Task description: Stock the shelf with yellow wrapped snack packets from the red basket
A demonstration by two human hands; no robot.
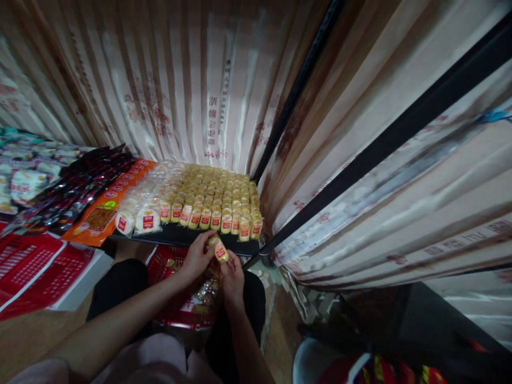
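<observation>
Between my two hands is a small yellow snack packet (219, 249) with a red and white label. My left hand (198, 256) pinches its upper left end, and my right hand (232, 277) grips its lower right end. Just beyond, rows of similar yellow snack packets (216, 200) stand on a black shelf (176, 233). Below my hands, a red basket (160, 266) sits between my knees with several wrapped packets and clear plastic inside, partly hidden by my arms.
Left of the yellow rows lie round white packets (148, 221), an orange bag (100, 216) and dark packets (80, 186). A red and white box (76, 266) stands at lower left. Pale curtains (180, 80) and a black pole (360, 144) border the shelf. Red packages (384, 370) are at bottom right.
</observation>
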